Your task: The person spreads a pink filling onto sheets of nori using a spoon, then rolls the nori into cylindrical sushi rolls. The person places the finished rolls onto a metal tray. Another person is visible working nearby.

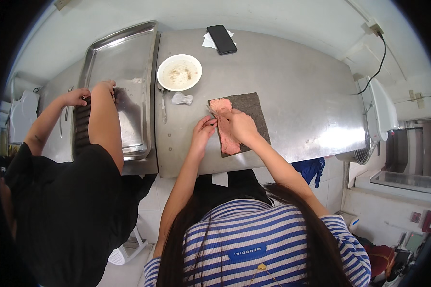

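Note:
A dark seaweed sheet (254,110) lies on the steel table in front of me. Along its left part runs a long strip of pink minced paste (229,138). My right hand (242,125) is closed around a thin metal utensil (212,110), whose end rests over the upper part of the paste. Its exact kind is hard to make out under the fingers. At the sheet's left edge, my left hand (205,133) has its fingertips curled together on the border, beside the paste.
Left of the sheet stand a white bowl (179,71) with residue, a crumpled white wrapper (182,98) and a spoon (164,107). A phone (221,39) lies at the back on paper. At left, a co-worker's hands (76,97) reach into a large metal tray (151,95) holding dark rolls.

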### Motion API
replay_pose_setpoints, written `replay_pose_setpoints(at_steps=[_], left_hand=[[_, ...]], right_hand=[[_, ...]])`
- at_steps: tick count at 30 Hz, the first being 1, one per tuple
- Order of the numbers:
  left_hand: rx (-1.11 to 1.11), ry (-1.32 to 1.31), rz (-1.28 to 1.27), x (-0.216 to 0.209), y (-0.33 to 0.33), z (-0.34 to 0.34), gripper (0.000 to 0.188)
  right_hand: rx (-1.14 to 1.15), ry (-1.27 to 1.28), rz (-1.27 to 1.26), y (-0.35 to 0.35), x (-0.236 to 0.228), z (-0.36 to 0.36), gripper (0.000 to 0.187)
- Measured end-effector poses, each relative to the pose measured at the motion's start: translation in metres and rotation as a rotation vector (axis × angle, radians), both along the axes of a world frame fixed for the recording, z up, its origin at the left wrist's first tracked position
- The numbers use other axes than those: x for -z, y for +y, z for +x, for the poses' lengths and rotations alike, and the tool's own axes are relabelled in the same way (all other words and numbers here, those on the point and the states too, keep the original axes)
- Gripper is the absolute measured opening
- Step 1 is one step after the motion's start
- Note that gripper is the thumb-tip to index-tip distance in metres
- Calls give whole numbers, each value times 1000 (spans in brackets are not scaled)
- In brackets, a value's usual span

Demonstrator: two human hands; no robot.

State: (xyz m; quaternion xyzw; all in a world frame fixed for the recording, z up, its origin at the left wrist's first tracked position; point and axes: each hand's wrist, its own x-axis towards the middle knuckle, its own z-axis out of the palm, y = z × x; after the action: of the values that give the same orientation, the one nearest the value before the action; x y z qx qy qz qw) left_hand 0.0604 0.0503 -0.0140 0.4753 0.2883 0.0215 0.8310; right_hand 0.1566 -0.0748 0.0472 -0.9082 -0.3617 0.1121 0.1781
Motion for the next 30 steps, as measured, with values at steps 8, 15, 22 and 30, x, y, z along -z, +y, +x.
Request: replay_pose_setpoints(at_steps=[8,15,22,30], left_hand=[[-39,-29,-28,-4,-1,4,51],[-32,-40,-36,-4,3,-5,50],[-47,-58,-75,-4,4,-6,49],[-69,-63,-140,0,3,-1,48]], right_hand=[[134,-105,-137,-23,31,-15,30],[168,-44,1,-17,-6,-13,33],[42,38,49,-14,1,-13,35],[-12,-55,-50,-20,28,-9,28]])
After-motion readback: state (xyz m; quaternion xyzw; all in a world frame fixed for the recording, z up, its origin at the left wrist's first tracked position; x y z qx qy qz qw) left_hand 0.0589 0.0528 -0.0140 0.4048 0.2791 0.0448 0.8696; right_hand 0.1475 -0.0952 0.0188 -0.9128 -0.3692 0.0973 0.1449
